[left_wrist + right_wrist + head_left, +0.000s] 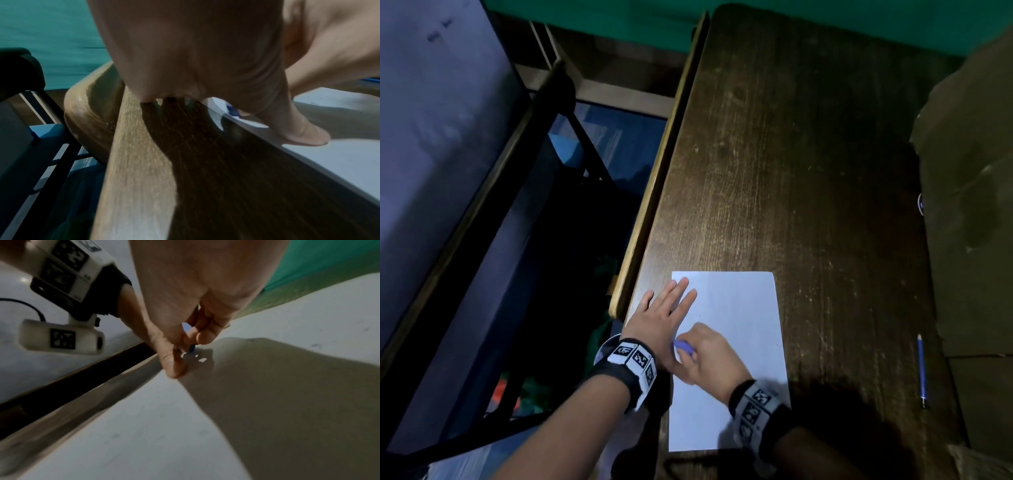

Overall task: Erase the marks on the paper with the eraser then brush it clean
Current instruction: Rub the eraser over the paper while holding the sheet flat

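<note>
Currently: paper laid flat on wooden table, under both hands. Left hand spread flat, fingers straight, pressed on paper's left edge. Blue eraser pinched in right hand, just beside left hand's thumb, tip held against paper. Faint marks noted on sheet beyond right hand. Blue pencil seen well right of right hand, on table.

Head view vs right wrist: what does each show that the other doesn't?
Head only: the blue pencil lying on the table right of the paper, and the left hand flat, fingers straight on the sheet's left edge.
Right wrist only: faint grey smudges on the paper.
Both: the right hand pinching the blue eraser against the paper.
</note>
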The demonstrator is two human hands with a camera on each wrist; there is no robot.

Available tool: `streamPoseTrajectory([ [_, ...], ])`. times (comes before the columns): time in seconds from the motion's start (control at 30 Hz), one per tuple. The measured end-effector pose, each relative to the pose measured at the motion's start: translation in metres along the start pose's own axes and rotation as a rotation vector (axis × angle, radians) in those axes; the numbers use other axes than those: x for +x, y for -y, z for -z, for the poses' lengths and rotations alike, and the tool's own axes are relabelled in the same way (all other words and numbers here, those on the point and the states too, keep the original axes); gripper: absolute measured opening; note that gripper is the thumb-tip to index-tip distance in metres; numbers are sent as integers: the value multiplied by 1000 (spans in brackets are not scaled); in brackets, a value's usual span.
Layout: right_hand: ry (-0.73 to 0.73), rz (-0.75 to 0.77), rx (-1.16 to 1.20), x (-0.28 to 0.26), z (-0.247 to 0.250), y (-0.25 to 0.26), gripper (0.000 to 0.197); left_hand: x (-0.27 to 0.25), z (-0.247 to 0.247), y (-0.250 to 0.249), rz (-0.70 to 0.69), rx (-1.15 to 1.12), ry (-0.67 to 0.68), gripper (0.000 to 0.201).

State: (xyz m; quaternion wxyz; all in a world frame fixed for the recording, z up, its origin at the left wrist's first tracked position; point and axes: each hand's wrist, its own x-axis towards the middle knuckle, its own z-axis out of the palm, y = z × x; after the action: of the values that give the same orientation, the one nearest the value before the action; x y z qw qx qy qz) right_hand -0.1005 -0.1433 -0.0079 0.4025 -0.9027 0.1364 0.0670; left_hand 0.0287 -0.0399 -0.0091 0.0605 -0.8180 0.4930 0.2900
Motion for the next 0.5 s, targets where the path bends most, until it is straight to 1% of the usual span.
streamPoseTrajectory([
  [0.03, -26, 2, -10, 7, 8, -6, 15, -1, 1, 0, 1, -6, 12, 150],
  [0.07, -102, -40, -9, 15, 14, -13, 14, -1, 2, 1, 1, -12, 21, 154],
  [0.13, -299, -150, -3, 26, 21, -24, 11, -1, 3, 1, -4, -20, 23, 157],
  [0.17, -357, -170, 3, 27, 17, -27, 11, -2, 4, 1, -7, -25, 25, 156],
  [0.2, -352, -164, 2, 23, 7, -24, 11, -2, 4, 0, -7, -28, 26, 155],
  [0.23, -302, -130, 1, 14, -3, -18, 11, -2, 3, 0, -5, -24, 21, 154],
  [0.27, -211, -85, 1, 5, -11, -8, 12, -2, 2, 0, -1, -18, 10, 150],
  [0.3, -108, -36, 4, -4, -13, -2, 14, -2, 1, 0, 3, -16, -1, 147],
  [0.33, -37, -9, -1, -6, -9, 0, 15, -2, 1, 1, 2, -18, -6, 147],
  [0.37, -39, -5, -9, 0, -1, -4, 15, -2, 1, 1, -1, -23, -2, 149],
  [0.4, -98, -40, -18, 10, 7, -10, 14, -2, 2, 1, -5, -27, 10, 153],
  [0.47, -299, -138, -29, 27, 20, -22, 11, -2, 4, 1, -16, -26, 23, 156],
  [0.5, -374, -166, -23, 30, 20, -25, 12, -2, 4, 1, -17, -25, 21, 156],
])
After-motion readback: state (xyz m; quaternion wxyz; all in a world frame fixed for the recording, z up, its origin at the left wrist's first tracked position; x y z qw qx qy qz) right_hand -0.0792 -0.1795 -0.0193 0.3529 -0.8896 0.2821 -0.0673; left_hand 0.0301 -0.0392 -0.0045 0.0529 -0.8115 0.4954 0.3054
